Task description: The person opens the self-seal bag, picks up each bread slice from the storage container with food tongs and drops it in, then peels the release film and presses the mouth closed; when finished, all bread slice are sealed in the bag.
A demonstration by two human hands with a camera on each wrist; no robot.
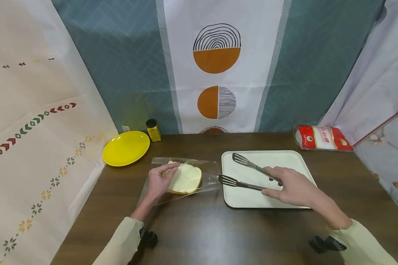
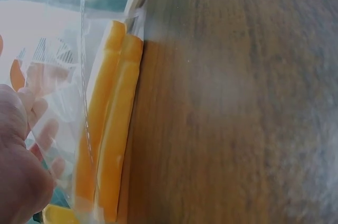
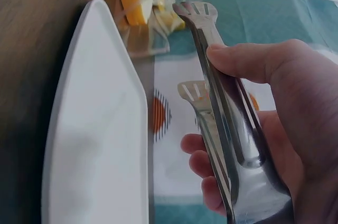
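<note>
A clear plastic bag lies on the table with pale bread slices inside. In the left wrist view the brown crusts of two stacked slices show through the film. My left hand pinches the bag's film at its upper left, above the bread. My right hand grips metal tongs with slotted ends. The tongs' two arms are spread apart, with nothing between them, and their ends point left toward the bag. Below the tongs is a white rectangular tray.
At the back left stand a yellow plate and a small yellow bottle with a black lid. A red and white packet lies at the back right. Hanging cloths close off the table's back and sides.
</note>
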